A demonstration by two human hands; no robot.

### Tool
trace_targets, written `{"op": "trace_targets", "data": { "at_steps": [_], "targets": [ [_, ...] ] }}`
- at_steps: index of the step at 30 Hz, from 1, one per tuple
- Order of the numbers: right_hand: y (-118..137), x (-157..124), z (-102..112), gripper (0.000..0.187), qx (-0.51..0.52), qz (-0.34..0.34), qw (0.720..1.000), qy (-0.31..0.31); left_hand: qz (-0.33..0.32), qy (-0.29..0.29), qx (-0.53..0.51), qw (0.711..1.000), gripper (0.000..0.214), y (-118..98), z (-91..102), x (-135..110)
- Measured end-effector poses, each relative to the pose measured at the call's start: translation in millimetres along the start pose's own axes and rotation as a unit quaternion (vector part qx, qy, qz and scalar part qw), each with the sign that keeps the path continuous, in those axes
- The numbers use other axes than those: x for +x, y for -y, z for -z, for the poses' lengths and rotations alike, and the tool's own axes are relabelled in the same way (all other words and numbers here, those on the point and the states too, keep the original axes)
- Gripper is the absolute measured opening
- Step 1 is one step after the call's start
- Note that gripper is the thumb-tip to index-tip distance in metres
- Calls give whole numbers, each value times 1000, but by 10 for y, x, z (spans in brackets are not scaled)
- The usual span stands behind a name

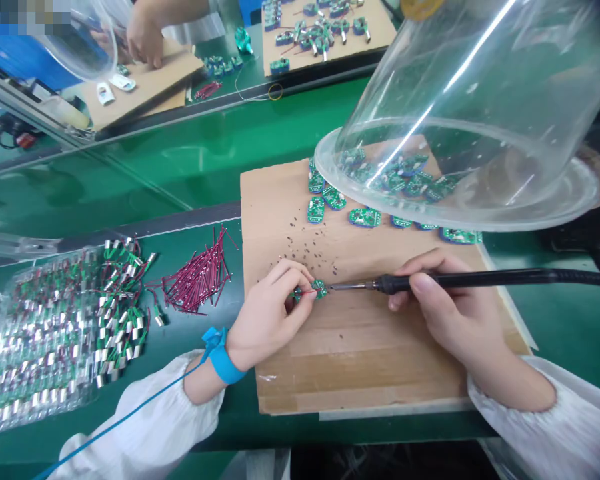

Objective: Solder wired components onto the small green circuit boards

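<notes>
My left hand [273,310] pinches a thin red wire against a small green circuit board [319,288] lying on a cardboard sheet [350,353]. A blue wrist strap [223,359] circles that wrist, its cord trailing toward me. My right hand [447,307] grips a black soldering iron [460,280] like a pen. The metal tip of the iron touches the right edge of the board.
Several more green boards [365,217] lie at the cardboard's far edge, partly under a clear plastic dome [475,113]. A bundle of red wires [197,277] and a heap of small motors [55,327] lie at left. Another person's hand [145,37] works across the green belt.
</notes>
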State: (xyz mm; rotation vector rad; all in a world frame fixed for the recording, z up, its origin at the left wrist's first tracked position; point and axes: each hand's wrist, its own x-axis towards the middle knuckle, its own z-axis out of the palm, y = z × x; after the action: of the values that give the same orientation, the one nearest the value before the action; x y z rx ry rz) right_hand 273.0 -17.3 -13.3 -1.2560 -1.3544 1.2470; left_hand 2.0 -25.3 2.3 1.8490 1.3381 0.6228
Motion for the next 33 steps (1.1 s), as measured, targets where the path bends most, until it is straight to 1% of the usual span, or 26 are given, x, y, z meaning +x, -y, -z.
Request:
{"op": "trace_targets", "data": {
  "at_steps": [6,13,15,18,22,27,33],
  "targets": [
    [69,31,-44,15,-36,9,999,20,-4,-5,-3,1000,10,-16,6,10],
    [68,30,-46,17,-31,8,999,18,2,-7,0,1000,10,-31,2,28],
    [51,30,-34,16,-16,7,1000,16,3,-6,-2,1000,11,-40,-1,38],
    [15,39,-10,16,33,8,999,-4,5,-7,0,1000,12,-48,-6,45],
    [-13,49,16,16,73,-11,997,-17,7,-9,4,1000,12,-40,-13,45],
    [1,40,27,14,47,0,999,1,-5,-10,8,1000,11,-11,-8,47],
    [0,44,21,13,37,-4,999,-3,-15,11,6,1000,12,-9,33,14]
  ]
}}
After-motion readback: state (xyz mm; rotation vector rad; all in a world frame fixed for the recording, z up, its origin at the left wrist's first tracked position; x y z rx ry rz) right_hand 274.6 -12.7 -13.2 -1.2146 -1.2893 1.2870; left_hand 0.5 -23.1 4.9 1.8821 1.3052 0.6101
